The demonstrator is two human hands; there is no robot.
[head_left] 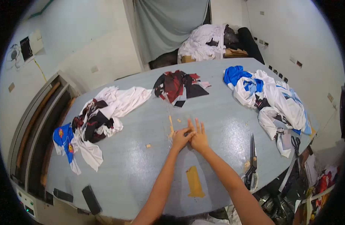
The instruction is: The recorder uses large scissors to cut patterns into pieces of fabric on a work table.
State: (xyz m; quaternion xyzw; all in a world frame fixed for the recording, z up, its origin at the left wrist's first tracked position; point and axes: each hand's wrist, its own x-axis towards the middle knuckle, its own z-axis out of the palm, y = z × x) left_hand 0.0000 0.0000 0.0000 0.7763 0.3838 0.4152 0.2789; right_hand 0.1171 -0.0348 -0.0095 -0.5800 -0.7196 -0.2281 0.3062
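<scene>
Bright, fairly even white light in a strong fisheye view.
Glare whitens the grey-topped table (217,108) between its middle and right edge, and more faintly left of its middle; shade gathers beneath the grey curtain (172,22) beyond its far edge; the right hand (199,141) has slightly soft fingertips (197,120); black vignetting rounds the corners.

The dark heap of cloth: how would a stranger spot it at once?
Find the grey table, then look toward its far edge. The dark heap lies there, between the left heap and the right heap. It alone is mainly black and dark red; those two are mostly white.
</scene>
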